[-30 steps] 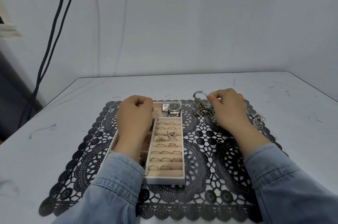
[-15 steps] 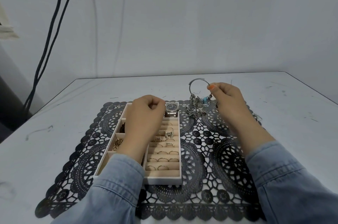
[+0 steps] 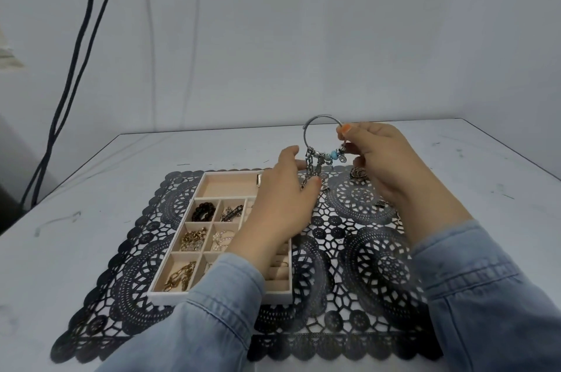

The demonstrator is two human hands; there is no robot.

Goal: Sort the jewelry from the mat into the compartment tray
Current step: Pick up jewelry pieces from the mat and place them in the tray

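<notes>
My right hand pinches a silver charm bangle and holds it upright above the far edge of the black lace mat. A blue bead and tangled chains hang from its lower part. My left hand reaches over the compartment tray, its fingers spread beside the hanging chains and its thumb touching their lower end. The tray's left compartments hold a black bead bracelet and gold chains. My left arm hides its ring rows. More loose jewelry lies on the mat under my right hand.
The mat lies on a white table whose left and right edges are in view. Two black cables hang down the wall at the left. A watch strap end shows in the tray's far compartment.
My right hand has lifted the bangle off the mat, with chains dangling from it. My left hand opened from a fist and moved right toward the chains, uncovering the tray's left compartments.
</notes>
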